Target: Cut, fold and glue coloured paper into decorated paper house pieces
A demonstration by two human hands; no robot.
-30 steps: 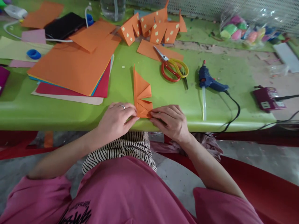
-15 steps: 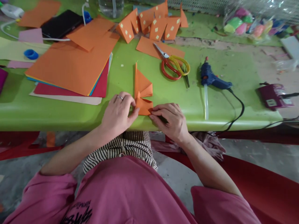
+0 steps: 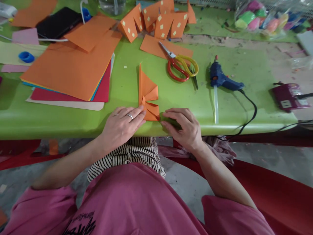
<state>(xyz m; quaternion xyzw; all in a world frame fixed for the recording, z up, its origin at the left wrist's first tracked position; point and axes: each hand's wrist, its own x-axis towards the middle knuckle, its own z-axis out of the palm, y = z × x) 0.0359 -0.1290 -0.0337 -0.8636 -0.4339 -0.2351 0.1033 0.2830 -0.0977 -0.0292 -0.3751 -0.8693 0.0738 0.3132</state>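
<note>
A folded orange paper piece [image 3: 149, 89] lies on the green table near its front edge, with a tall narrow fold on its left and fan-like pleats on its right. My left hand [image 3: 124, 122] rests flat on the lower left of the paper, fingers stretched out and a ring on one. Just off the lower right corner is my right hand [image 3: 184, 125], its thumb and fingertips apart with nothing between them. Scissors [image 3: 179, 67] with one red and one yellow handle lie beyond the paper, partly on an orange sheet [image 3: 149, 45].
At left lies a stack of coloured paper [image 3: 66, 71], with a black phone [image 3: 58, 23] behind it. Orange dotted paper shapes [image 3: 163, 24] stand at the back. A blue glue gun [image 3: 223, 78] with its cord, a purple box [image 3: 290, 96] and bagged coloured lumps [image 3: 264, 21] are at right.
My left hand has gone from pinching the paper's left edge to lying flat on it. My right hand has let go of the lower right corner and shifted slightly right.
</note>
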